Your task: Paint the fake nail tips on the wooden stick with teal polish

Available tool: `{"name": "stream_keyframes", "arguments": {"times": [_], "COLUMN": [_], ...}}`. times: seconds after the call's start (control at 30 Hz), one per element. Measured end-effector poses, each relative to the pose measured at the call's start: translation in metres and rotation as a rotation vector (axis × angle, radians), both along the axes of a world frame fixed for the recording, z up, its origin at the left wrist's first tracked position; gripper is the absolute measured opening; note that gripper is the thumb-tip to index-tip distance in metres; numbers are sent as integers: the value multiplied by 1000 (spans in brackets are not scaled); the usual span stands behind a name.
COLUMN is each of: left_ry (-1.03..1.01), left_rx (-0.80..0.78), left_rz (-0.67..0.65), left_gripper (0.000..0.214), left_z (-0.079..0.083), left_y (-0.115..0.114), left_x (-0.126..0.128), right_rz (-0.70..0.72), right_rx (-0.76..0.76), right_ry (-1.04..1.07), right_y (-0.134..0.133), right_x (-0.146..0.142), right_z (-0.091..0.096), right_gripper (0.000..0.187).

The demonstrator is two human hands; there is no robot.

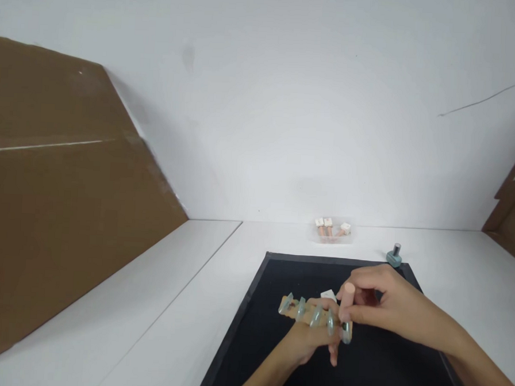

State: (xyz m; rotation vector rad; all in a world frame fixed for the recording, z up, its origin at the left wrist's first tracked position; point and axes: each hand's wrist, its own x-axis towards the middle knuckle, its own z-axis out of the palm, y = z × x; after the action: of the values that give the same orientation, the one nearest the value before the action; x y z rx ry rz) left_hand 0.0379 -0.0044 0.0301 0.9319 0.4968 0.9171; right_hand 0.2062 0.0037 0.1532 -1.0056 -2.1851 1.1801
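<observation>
My left hand (308, 339) is closed around a tan strip (305, 312) that carries a row of several glossy pale-green false nails (316, 316), held above the black mat. My right hand (375, 300) pinches a nail polish brush by its peach, cylindrical cap (347, 297). The cap is roughly upright, over the nail at the right end of the strip. Its bristles cannot be made out. Behind the fingers a small white square-sided thing (328, 294), perhaps a bottle, is partly hidden.
A black mat (288, 266) lies on the white table (183, 287). Behind it stands a clear tray (333, 239) with several white-and-peach items. A teal bottle with a silver cap (394, 256) stands at the mat's back right corner. Brown boards (68, 177) flank both sides; a white wall is behind.
</observation>
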Motion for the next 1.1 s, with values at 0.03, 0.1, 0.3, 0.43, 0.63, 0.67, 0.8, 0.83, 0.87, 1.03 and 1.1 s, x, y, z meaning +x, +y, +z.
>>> {"name": "stream_keyframes", "arguments": {"times": [0.03, 0.1, 0.3, 0.43, 0.63, 0.67, 0.8, 0.83, 0.87, 1.03, 1.1], "left_ry": [0, 7, 24, 32, 29, 25, 23, 23, 22, 10, 4], "left_rx": [-11, -29, -20, -40, -26, -25, -23, -19, -14, -4, -6], "left_rz": [9, 23, 24, 37, 36, 34, 30, 28, 28, 22, 16], "left_gripper": [29, 29, 32, 35, 34, 33, 30, 30, 29, 28, 28], "left_z": [1, 3, 2, 1, 1, 0, -1, -1, -1, -1, -1], "left_y": [0, -1, -1, -1, -1, -1, -2, -2, -2, -2, -3], "left_x": [0, 0, 0, 0, -1, -1, -2, -2, -2, -4, -5], "right_rz": [-9, -28, -39, -49, -63, -54, -88, -93, -91, -86, -85], "right_rx": [8, 16, 91, 102, 103, 99, 129, 130, 125, 136, 133], "right_ry": [1, 1, -9, -2, 9, 6, -19, -15, -13, -28, -16], "right_y": [0, 0, 2, 2, 1, 1, 1, 0, 0, -2, -2], "right_x": [0, 0, 1, 1, 1, 1, 0, 1, 1, 1, 1], "right_z": [0, -1, -5, -7, -5, -5, -4, -3, -3, 0, 0], "right_gripper": [18, 20, 19, 23, 24, 24, 23, 24, 25, 21, 21]}}
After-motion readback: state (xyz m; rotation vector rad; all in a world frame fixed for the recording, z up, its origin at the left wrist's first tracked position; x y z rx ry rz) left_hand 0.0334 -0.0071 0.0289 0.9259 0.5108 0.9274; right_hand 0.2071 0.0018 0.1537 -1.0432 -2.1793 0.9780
